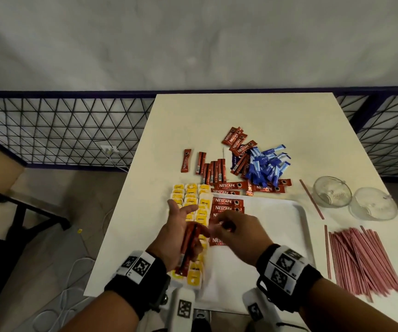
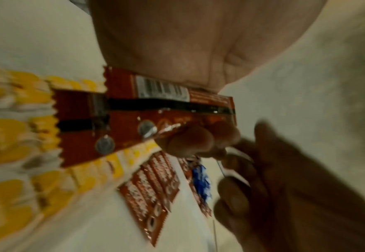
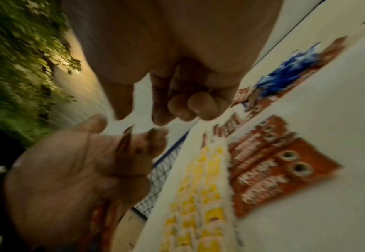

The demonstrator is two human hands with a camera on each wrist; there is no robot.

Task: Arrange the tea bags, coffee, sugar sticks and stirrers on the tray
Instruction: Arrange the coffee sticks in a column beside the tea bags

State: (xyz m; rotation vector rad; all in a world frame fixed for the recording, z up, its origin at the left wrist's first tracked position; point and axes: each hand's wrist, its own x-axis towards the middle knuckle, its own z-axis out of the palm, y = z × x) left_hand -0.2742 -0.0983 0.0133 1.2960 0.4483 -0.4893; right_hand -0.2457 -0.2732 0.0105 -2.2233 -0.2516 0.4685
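The left hand (image 1: 181, 232) grips a bunch of coffee sticks (image 1: 189, 248) above the tea bags (image 1: 196, 212); the right hand (image 1: 238, 236) (blurry) pinches one stick's top end over the tray (image 1: 301, 226).

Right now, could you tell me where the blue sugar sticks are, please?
In the head view, the blue sugar sticks lie heaped on the table beyond the tray, among loose coffee sachets.

A: Soft, even light is falling on the table (image 1: 253, 111); the railing (image 1: 61, 130) behind it is bowing at the edges.

B: Both wrist views are smearing, and foil sachets (image 2: 166, 105) are glinting near the left hand (image 2: 177, 42).
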